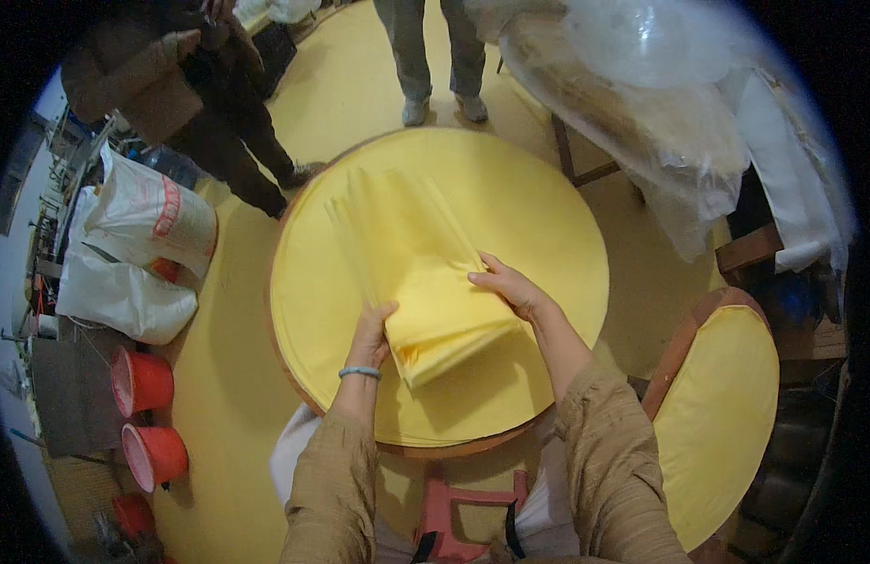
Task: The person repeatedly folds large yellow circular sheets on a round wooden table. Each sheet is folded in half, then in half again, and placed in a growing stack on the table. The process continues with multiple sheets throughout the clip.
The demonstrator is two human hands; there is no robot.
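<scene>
A folded stack of thin yellow sheets (442, 289), cloth or plastic film, hangs between my two hands. My left hand (373, 330) grips its near left edge, with the thumb on top and a grey-blue band around the wrist. On the right edge, my right hand (509, 283) holds it with thumb above and fingers partly hidden. The far end of the stack looks blurred. Beneath it lies a large round yellow surface (548, 211) made of layered sheets, resting on a brown-rimmed round board (276, 282).
Two people stand beyond the board, one holding a cardboard-like piece (153, 92). White woven sacks (153, 211) and red buckets (145, 381) line the left. Plastic-wrapped material (639, 120) rests at upper right. Another yellow-covered board (724, 416) leans at right. A red stool (470, 497) is below me.
</scene>
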